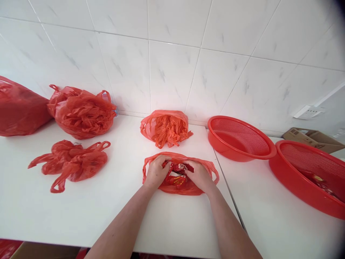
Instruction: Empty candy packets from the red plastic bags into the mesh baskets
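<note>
A small red plastic bag [180, 187] lies on the white table [81, 212] in front of me, its mouth held apart. Red wrapped packets [180, 173] show inside it. My left hand [155, 172] grips the bag's left side with curled fingers. My right hand [198, 175] is closed on the right side of the opening, fingers tucked over the packets. Just behind stands an open red bag stuffed with more thin red bags [166, 128].
Two tied small red bags [71, 162] lie at left. Behind them sit a big bag of red bags [82, 112] and a full red sack [18, 108]. Two red mesh baskets [239, 138] [309, 172] stand at right, near a cardboard box [314, 138].
</note>
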Available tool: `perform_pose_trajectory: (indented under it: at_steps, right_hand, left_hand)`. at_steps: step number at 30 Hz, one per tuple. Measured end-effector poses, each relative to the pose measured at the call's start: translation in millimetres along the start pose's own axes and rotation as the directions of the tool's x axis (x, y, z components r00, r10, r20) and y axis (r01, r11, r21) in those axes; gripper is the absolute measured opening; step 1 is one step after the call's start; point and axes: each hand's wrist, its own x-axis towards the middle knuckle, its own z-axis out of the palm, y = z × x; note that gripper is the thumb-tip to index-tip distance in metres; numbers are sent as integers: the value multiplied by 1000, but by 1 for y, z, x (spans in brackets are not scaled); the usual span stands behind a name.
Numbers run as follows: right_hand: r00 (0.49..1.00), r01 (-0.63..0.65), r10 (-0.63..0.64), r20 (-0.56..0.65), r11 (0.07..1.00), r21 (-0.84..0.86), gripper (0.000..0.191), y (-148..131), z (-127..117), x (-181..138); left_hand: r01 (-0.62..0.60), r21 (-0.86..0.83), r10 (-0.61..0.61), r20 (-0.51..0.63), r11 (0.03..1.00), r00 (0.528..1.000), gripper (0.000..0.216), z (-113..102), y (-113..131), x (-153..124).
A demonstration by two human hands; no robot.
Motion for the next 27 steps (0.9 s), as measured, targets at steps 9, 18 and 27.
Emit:
perform_pose_trajectory:
  at_steps: [9,18,27]
  right_hand:
    - [998,-4,5,-55,1000,13,31,6,6,7]
    - [953,-6,-9,-303,999,-51,30,6,5,6]
    - [983,34,-31,-184,999,15,22,0,6,2]
  left_hand:
    - [55,19,-54,-42,998,998,19,-1,0,0]
    - [52,84,-46,-72,995,996,23,-3,1,-1]
    - [-15,172,27,-67,985,997,24,-3,-2,0]
